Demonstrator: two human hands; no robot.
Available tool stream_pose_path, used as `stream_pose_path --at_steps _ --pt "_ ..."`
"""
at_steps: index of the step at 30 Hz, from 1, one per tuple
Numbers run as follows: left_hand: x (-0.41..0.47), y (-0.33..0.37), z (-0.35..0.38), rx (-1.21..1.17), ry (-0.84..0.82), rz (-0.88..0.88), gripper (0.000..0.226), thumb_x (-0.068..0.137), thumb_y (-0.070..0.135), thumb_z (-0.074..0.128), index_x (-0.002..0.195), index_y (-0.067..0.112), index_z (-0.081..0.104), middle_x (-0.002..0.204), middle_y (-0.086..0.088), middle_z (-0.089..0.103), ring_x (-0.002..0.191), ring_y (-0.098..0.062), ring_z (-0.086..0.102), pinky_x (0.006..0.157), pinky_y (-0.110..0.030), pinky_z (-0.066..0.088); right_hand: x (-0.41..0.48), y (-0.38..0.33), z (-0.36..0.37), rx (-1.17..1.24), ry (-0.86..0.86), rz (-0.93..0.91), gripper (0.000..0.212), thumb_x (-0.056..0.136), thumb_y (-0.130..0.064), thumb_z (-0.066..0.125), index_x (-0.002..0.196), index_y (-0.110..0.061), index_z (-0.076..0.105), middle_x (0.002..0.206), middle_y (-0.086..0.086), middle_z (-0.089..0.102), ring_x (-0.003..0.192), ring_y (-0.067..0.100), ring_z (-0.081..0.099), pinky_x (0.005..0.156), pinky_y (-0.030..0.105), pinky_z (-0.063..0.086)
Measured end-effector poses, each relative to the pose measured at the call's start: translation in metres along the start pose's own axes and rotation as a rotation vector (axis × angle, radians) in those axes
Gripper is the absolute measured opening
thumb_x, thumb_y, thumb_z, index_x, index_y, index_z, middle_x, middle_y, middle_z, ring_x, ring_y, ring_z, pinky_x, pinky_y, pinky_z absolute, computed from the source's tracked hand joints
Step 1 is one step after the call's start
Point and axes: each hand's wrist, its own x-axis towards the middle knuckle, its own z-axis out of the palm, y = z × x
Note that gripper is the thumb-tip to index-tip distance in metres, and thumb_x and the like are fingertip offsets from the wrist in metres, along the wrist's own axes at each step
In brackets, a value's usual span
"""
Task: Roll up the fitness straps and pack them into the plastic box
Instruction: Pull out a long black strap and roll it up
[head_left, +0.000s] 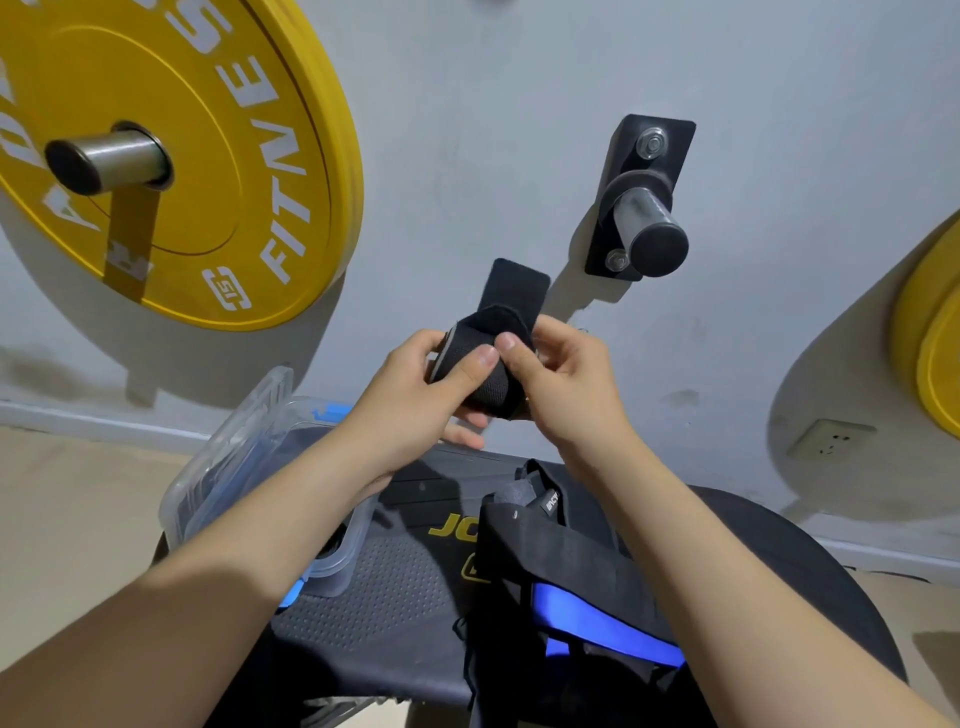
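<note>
A black fitness strap (498, 332), partly rolled, is held up in front of the wall; its loose flat end sticks up above the roll. My left hand (415, 395) grips the roll from the left with the thumb pressed on its front. My right hand (561, 379) pinches the roll from the right, thumb next to the left thumb. Below, the clear plastic box (332, 561) with blue latches sits on a black bench, my left forearm crossing over it. More black and blue straps (582, 597) lie in a heap on the bench at the right.
The black padded bench (395, 613) fills the lower middle. A yellow weight plate (171, 156) hangs on a wall peg at upper left, a bare wall peg (649, 218) juts out above the hands, and another yellow plate (935, 343) shows at the right edge. The box's clear lid (234, 431) stands open.
</note>
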Motion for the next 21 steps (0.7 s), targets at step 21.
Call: stream_pose_path --at_steps 21 --pt "0.007 -0.013 -0.004 0.273 0.058 -0.165 0.053 0.109 0.068 0.027 0.136 0.025 0.045 0.128 -0.009 0.064 0.106 -0.026 0.074 0.092 -0.049 0.062 -0.002 0.007 0.036 -0.094 0.019 0.081 0.021 0.102 -0.018 0.064 0.110 -0.031 0.050 0.116 0.012 0.064 0.088 0.011 0.059 0.081 0.026 0.055"
